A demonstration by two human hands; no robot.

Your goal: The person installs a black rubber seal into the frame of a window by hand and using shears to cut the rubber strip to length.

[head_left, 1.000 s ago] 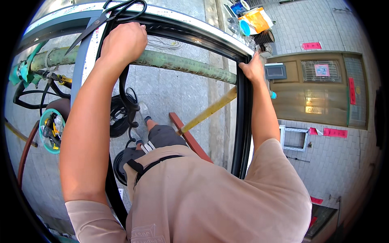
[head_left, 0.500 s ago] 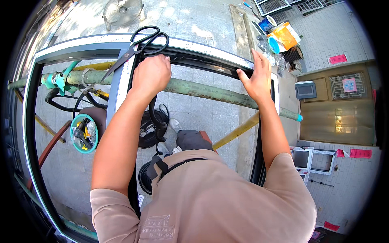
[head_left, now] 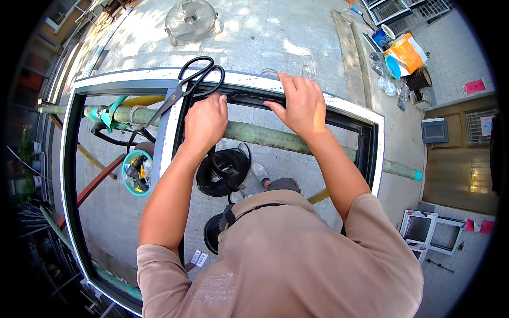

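Observation:
A large window frame, dark grey with white film along its edges, lies before me. At the inner corner beside its middle bar, my left hand is closed on a black rubber strip, whose loose length hangs below the fist. Along the far bar to the right rests my right hand, fingers stretched over the bar and thumb apart at its inner groove. Black-handled scissors lie opened on the frame just beyond my left hand, blades pointing toward the near left.
Green pipes pass beneath the frame. On the floor below are a coil of black strip and a turquoise basket of tools. A fan stands beyond; buckets and an orange bag sit far right.
My right hand has slid left along the far bar, nearer to my left hand. The left fist stays at the corner by the scissors. The whole view has shifted.

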